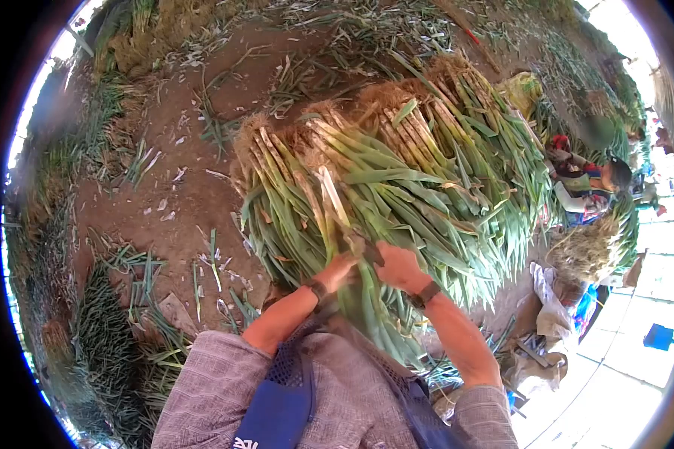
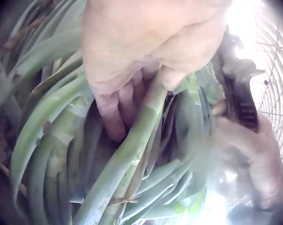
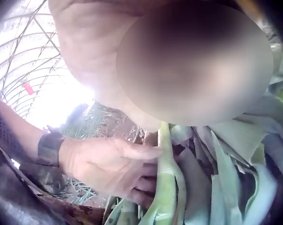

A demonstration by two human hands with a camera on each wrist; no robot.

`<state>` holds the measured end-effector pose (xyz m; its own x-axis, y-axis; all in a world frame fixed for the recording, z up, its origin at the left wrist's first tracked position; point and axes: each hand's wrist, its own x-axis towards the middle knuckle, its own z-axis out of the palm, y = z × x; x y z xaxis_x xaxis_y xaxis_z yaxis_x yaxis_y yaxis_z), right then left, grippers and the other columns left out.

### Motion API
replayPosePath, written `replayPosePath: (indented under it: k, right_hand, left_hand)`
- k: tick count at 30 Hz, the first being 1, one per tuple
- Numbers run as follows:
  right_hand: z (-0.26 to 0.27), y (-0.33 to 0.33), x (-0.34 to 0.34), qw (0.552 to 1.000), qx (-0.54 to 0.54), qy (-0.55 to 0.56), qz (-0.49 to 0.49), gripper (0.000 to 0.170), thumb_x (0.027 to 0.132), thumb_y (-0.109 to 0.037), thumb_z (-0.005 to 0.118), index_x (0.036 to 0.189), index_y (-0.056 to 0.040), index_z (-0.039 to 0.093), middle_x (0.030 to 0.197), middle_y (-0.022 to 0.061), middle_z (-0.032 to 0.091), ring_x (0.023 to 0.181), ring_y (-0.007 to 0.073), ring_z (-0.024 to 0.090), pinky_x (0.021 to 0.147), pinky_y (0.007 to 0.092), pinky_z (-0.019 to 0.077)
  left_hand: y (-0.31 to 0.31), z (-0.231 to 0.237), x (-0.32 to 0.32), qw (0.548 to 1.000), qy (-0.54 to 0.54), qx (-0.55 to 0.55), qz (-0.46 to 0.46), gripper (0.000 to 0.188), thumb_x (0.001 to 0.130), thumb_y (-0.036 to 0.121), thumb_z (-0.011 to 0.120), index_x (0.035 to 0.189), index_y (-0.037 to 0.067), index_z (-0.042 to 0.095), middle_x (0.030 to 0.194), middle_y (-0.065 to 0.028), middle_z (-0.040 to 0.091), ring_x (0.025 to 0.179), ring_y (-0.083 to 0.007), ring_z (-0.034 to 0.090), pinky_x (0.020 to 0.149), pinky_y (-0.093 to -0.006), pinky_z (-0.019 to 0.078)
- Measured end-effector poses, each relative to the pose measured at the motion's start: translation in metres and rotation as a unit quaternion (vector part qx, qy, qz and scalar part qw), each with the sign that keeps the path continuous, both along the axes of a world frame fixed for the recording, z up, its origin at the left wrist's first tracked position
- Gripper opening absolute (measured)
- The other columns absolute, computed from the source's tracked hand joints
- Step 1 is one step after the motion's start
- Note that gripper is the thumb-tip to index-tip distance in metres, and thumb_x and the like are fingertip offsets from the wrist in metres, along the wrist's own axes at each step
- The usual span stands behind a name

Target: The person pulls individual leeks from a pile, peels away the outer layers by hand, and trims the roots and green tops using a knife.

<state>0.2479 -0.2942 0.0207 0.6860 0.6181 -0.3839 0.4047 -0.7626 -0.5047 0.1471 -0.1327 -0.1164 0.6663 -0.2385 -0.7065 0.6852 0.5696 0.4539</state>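
A leek [image 1: 331, 198] with a bare white shank lies before me, its root end pointing away over the pile. My left hand [image 1: 335, 271] holds its green upper part; in the left wrist view the thumb presses the leek stem [image 2: 148, 110] against curled fingers. Close beside it, my right hand [image 1: 399, 267] grips a dark, blade-like tool [image 1: 368, 249], which overlaps the leek leaves in the head view. In the right wrist view a blurred oval hides most of the right hand, while the left hand [image 3: 111, 164] is seen round the stem.
A broad pile of leeks [image 1: 434, 172] lies ahead and right, roots facing away. Loose leaf scraps [image 1: 210, 258] litter the dirt floor [image 1: 153, 217]. Leeks are stacked at left [image 1: 101, 329]. Another person [image 1: 588, 183] sits at the far right, near sacks [image 1: 547, 314].
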Motion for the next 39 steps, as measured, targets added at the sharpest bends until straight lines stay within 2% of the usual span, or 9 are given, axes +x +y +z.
replayPosePath:
  k: [4,9,11,14,19,26,28,31,39]
  right_hand:
    - [0.021,-0.032,-0.017,0.998,-0.036,0.031,-0.047,0.034,0.083,-0.029,0.063,0.104,-0.0060,0.050,0.084,0.0210,0.065,0.083,0.0429,0.063,0.071,0.0525,0.0479]
    - [0.019,-0.107,-0.074,0.997,-0.020,0.075,-0.019,0.028,0.083,-0.027,0.064,0.101,-0.0103,0.052,0.080,0.0215,0.064,0.077,0.0429,0.062,0.066,0.0507,0.0468]
    - [0.029,-0.129,-0.099,0.990,-0.052,0.117,-0.067,0.027,0.082,-0.025,0.065,0.102,-0.0118,0.053,0.077,0.0214,0.063,0.073,0.0422,0.062,0.063,0.0499,0.0466]
    - [0.033,-0.153,-0.129,0.990,-0.027,0.123,-0.066,0.027,0.082,-0.024,0.065,0.103,-0.0115,0.054,0.075,0.0208,0.062,0.070,0.0413,0.062,0.062,0.0494,0.0464]
    - [0.026,-0.151,-0.137,0.985,-0.004,0.116,-0.130,0.029,0.081,-0.023,0.066,0.105,-0.0106,0.054,0.074,0.0191,0.062,0.070,0.0405,0.061,0.061,0.0485,0.0457]
    - [0.025,-0.130,-0.118,0.988,-0.011,0.107,-0.114,0.027,0.082,-0.024,0.065,0.103,-0.0108,0.053,0.075,0.0196,0.062,0.073,0.0432,0.061,0.063,0.0512,0.0458]
    - [0.030,-0.126,-0.115,0.987,-0.024,0.134,-0.086,0.024,0.085,-0.024,0.059,0.104,-0.0109,0.055,0.086,0.0200,0.066,0.081,0.0425,0.062,0.067,0.0515,0.0467]
    - [0.026,-0.129,-0.109,0.991,0.010,0.118,-0.056,0.031,0.082,-0.026,0.066,0.105,-0.0110,0.052,0.077,0.0201,0.064,0.074,0.0433,0.062,0.064,0.0519,0.0463]
    - [0.021,-0.127,-0.106,0.990,-0.025,0.105,-0.090,0.033,0.082,-0.027,0.065,0.106,-0.0093,0.051,0.077,0.0215,0.063,0.075,0.0446,0.062,0.065,0.0534,0.0459]
  left_hand:
    - [0.002,0.012,0.000,1.000,-0.008,-0.016,0.005,0.035,0.101,0.024,0.050,0.133,0.011,0.044,0.127,-0.0091,0.057,0.112,-0.0270,0.061,0.089,-0.0459,0.0512]
    - [0.010,0.020,0.004,0.998,-0.013,-0.043,0.048,0.036,0.100,0.028,0.048,0.131,0.009,0.046,0.123,-0.0092,0.058,0.106,-0.0282,0.062,0.088,-0.0460,0.0524]
    - [0.013,0.021,0.007,0.996,-0.002,-0.055,0.071,0.037,0.100,0.031,0.048,0.130,0.008,0.046,0.121,-0.0093,0.059,0.104,-0.0287,0.063,0.088,-0.0463,0.0530]
    - [0.018,0.061,0.018,0.997,-0.016,-0.014,0.070,0.040,0.100,0.036,0.048,0.125,0.005,0.052,0.110,-0.0122,0.064,0.098,-0.0296,0.064,0.085,-0.0469,0.0546]
    - [0.009,0.062,0.024,0.997,0.025,-0.018,0.066,0.042,0.101,0.039,0.045,0.125,0.005,0.053,0.112,-0.0144,0.063,0.100,-0.0305,0.064,0.087,-0.0468,0.0543]
    - [0.001,0.056,0.019,0.996,-0.025,0.023,0.081,0.035,0.102,0.030,0.042,0.126,0.005,0.050,0.117,-0.0142,0.061,0.106,-0.0296,0.061,0.093,-0.0471,0.0506]
    - [0.001,0.051,0.015,0.995,-0.017,0.047,0.082,0.033,0.102,0.026,0.042,0.126,0.005,0.050,0.117,-0.0138,0.061,0.107,-0.0291,0.061,0.093,-0.0471,0.0503]
    - [-0.001,0.048,0.015,0.993,-0.001,0.021,0.120,0.031,0.101,0.021,0.043,0.126,0.005,0.050,0.117,-0.0135,0.061,0.105,-0.0285,0.061,0.092,-0.0462,0.0505]
    - [-0.002,0.044,0.010,0.993,-0.016,0.023,0.114,0.032,0.097,0.012,0.049,0.126,0.000,0.049,0.120,-0.0155,0.060,0.108,-0.0311,0.061,0.094,-0.0457,0.0507]
